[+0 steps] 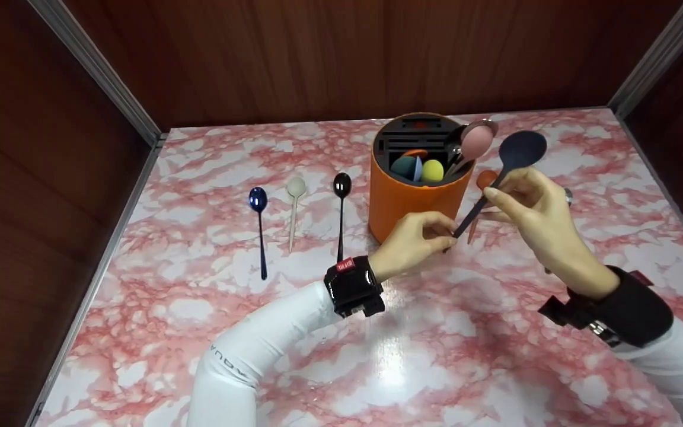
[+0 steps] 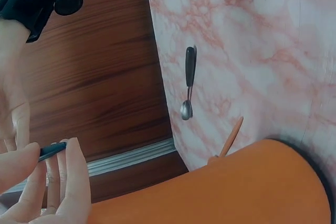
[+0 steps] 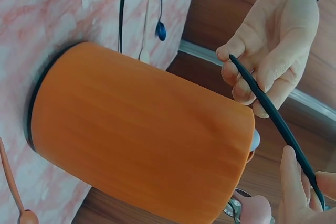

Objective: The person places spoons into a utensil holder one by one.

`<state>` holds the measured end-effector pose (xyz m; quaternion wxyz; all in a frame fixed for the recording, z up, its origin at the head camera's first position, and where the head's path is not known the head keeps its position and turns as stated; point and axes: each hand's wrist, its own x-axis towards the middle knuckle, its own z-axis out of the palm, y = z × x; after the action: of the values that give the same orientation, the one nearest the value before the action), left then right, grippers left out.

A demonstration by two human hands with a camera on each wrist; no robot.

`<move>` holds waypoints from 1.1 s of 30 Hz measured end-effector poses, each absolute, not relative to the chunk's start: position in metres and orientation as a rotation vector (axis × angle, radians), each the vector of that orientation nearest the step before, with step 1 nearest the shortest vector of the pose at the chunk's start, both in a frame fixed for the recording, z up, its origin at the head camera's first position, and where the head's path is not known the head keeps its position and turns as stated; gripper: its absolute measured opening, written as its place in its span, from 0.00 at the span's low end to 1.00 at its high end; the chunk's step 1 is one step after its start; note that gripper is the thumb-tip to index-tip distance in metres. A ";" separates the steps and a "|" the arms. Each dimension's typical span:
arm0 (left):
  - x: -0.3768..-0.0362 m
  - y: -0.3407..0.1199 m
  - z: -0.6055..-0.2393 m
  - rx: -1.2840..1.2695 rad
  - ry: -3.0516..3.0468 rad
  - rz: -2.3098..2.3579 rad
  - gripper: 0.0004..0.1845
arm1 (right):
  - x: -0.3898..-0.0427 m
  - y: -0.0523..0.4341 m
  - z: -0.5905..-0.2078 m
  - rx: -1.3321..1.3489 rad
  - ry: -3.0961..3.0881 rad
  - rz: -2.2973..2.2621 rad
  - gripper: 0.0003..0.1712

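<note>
A large dark spoon (image 1: pixel 522 148) is held at a slant, bowl end up, in front of the orange utensil holder (image 1: pixel 412 204). My right hand (image 1: pixel 537 213) pinches its handle just below the bowl. Lower down, my left hand (image 1: pixel 415 240) pinches the handle's end between thumb and fingers. In the right wrist view the dark handle (image 3: pixel 278 121) runs between both hands, the left hand (image 3: pixel 275 51) above. A pink spoon (image 1: pixel 476 142) and a yellow-green utensil (image 1: pixel 432 171) stand in the holder among others.
Left of the holder lie a blue spoon (image 1: pixel 258 200), a cream spoon (image 1: pixel 296 187) and a black spoon (image 1: pixel 342 185). To its right is an orange-brown spoon (image 1: pixel 486 179), partly hidden. A metal spoon with a black handle (image 2: pixel 189 66) lies beyond. Brown panels (image 1: pixel 341 59) enclose the marbled table.
</note>
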<state>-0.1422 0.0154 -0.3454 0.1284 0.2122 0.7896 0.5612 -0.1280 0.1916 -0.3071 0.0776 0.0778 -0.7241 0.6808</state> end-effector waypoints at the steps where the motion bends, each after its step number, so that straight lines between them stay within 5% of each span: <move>1: -0.143 0.015 -0.344 0.614 2.295 1.640 0.11 | -0.129 0.191 -0.306 0.229 -2.184 2.006 0.05; 33: -0.154 0.007 -0.353 0.469 2.371 1.698 0.08 | -0.155 0.187 -0.268 0.336 -1.899 2.033 0.09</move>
<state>-0.1541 0.0071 -0.3528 0.0939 0.1579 0.7991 0.5725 -0.1550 0.1865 -0.2681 0.1688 0.1183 -0.6679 0.7151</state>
